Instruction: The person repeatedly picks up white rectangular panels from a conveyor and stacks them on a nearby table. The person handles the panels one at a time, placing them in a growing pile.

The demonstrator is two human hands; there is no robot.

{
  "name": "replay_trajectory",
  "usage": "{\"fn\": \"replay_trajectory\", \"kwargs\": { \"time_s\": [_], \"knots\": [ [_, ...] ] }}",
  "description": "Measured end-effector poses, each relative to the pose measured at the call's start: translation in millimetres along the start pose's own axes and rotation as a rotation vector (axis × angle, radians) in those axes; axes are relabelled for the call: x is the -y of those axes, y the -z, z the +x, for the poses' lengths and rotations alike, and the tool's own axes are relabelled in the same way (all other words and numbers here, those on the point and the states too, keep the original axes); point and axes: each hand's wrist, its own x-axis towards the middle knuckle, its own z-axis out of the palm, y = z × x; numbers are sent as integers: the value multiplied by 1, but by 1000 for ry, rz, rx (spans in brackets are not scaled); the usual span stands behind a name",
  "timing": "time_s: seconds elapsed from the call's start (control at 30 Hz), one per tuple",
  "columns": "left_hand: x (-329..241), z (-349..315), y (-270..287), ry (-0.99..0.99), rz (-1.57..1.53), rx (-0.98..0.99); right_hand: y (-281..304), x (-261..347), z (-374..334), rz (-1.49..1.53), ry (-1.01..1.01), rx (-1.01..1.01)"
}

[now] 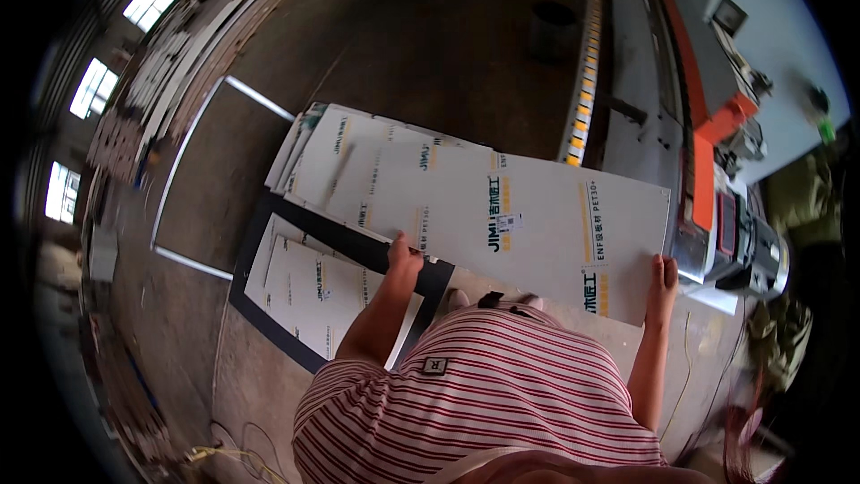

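A long white board [555, 224] with green and yellow print and a small sticker lies across in front of my body. My left hand [405, 255] is closed on its near edge, left of the middle. With fingers curled round the right end of the board, my right hand [662, 280] grips it next to the machine. Part of the board overlaps a pile of similar printed boards [309, 157] at the left. Lower and nearer, smaller white boards [300, 291] rest on a dark sheet [279, 341], beside my left forearm.
On the right stands a machine with an orange frame [703, 170] and a grey motor [761, 255]. A yellow-marked strip [582, 103] runs away from me beside it. A dark bin [553, 29] stands far off. Stacked planks [175, 72] line the left; cables [237, 457] lie at lower left.
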Motion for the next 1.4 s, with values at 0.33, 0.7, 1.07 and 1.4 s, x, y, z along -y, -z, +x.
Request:
{"fn": "replay_trajectory", "kwargs": {
  "time_s": [0.33,0.7,1.07,1.4],
  "knots": [
    [-6,-48,7,-125,-61,259,-122,-4,-36,122,-133,269],
    [-113,24,11,-138,633,-31,-282,-38,-19,-136,138,730],
    [47,14,120,-287,1556,459,-166,-173,-58,-129,-405,937],
    [2,72,148,-188,1709,703,-132,-317,-51,-1311,393,1086]
  ]
}}
